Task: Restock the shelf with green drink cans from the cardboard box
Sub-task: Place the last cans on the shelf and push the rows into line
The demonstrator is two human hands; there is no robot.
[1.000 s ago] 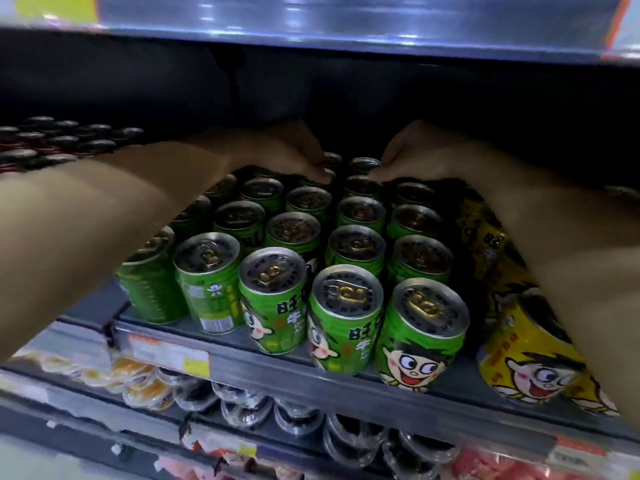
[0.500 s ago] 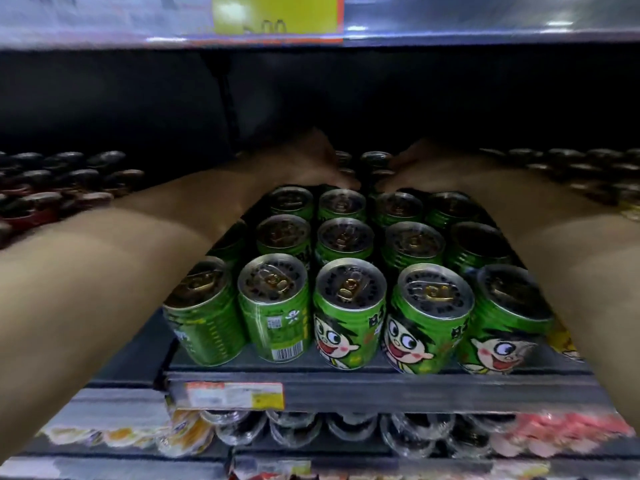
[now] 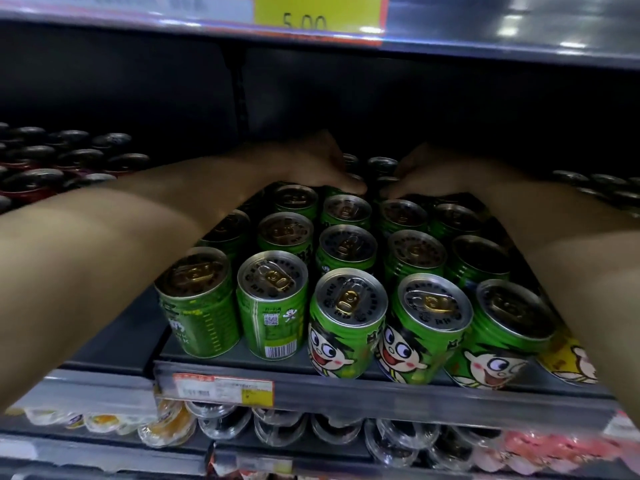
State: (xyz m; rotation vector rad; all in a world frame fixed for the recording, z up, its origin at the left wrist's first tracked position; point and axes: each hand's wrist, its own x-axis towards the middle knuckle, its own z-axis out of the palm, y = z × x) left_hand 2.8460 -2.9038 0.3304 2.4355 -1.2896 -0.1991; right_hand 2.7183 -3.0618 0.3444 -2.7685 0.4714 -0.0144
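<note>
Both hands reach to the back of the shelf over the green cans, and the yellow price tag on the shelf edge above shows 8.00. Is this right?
Not fully. In the head view the yellow price tag shows 5.00, not 8.00. The rest holds: left hand and right hand reach to the back over the green cans.

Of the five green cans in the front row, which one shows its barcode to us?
The second green can from the left: a white barcode and QR code face out. Its left neighbour shows text, and the three to its right show cartoon faces.

Your green drink cans (image 3: 347, 317) stand upright in packed rows on the grey shelf (image 3: 381, 389), cartoon faces fronting the near right ones.
</note>
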